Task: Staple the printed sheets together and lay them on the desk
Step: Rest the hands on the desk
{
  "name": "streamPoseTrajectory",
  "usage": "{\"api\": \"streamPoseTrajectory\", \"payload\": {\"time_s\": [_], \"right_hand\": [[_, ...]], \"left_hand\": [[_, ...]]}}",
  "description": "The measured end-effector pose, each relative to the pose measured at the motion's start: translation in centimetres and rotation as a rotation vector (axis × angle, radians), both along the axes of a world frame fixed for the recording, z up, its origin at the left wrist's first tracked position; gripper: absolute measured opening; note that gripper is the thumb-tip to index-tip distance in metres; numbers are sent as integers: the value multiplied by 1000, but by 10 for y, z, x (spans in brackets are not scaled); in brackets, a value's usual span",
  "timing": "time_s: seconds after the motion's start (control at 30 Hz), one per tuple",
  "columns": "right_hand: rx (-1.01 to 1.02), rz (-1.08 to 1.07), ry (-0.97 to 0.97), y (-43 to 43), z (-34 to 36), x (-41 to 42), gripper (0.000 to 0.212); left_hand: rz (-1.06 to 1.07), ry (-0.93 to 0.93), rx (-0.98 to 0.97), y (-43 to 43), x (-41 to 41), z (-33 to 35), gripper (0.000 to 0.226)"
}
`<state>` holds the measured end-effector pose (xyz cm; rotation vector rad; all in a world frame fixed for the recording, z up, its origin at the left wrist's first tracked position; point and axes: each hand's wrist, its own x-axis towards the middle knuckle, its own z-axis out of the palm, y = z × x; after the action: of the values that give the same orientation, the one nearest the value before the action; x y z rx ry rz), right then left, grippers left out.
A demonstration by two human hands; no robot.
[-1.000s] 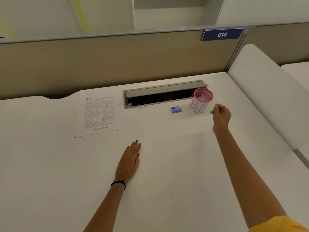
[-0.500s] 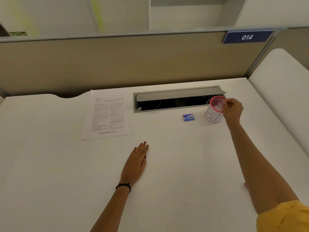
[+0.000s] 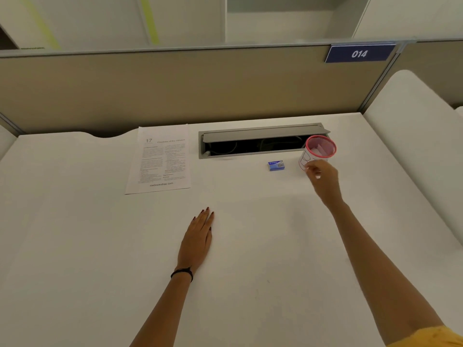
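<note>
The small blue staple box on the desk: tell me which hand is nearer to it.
Right. The right hand is just beside the small blue staple box, at the pink-rimmed white cup. The left hand lies flat on the white desk, farther off toward the person.

White desk [image 3: 250,246]; pink-rimmed white cup [image 3: 319,151], blue box [image 3: 275,165], black-on-white printed sheets [image 3: 160,159]

Sheets [image 3: 158,160] left of cable tray [image 3: 260,141] — box [image 3: 275,165], cup [image 3: 317,152] right.
</note>
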<state>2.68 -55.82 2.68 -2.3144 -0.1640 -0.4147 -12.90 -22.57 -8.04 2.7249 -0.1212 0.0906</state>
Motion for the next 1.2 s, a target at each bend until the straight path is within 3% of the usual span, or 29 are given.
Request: {"api": "streamPoseTrajectory", "payload": {"time_s": [0.13,0.23,0.37,0.5,0.67,0.87,1.0,1.2], "right_hand": [[51,103,111,12,-26,-59,14],[-31,210,200,19,-58,-98,20],[-231,326,390,38,-85,-144,51],[-373,452,328,60,-97,-191,82],[-384,530,279,81,-94,-251,64],[-606,708,225,96,-96,-289,61],[-595,828,236,104,-92,-300,61],[-566,665,270,105,-85,-318,62]], "left_hand": [[22,-12,2,-4,-20,1,54],[39,-10,3,-5,-27,1,55],[63,-18,2,-5,-33,0,56],[96,-18,-10,-11,-45,0,56],[111,-10,-20,-14,-59,1,57],[85,-13,4,-13,-58,3,46],[62,-9,21,-13,-62,5,47],[-51,-2,42,-12,-74,6,47]]}}
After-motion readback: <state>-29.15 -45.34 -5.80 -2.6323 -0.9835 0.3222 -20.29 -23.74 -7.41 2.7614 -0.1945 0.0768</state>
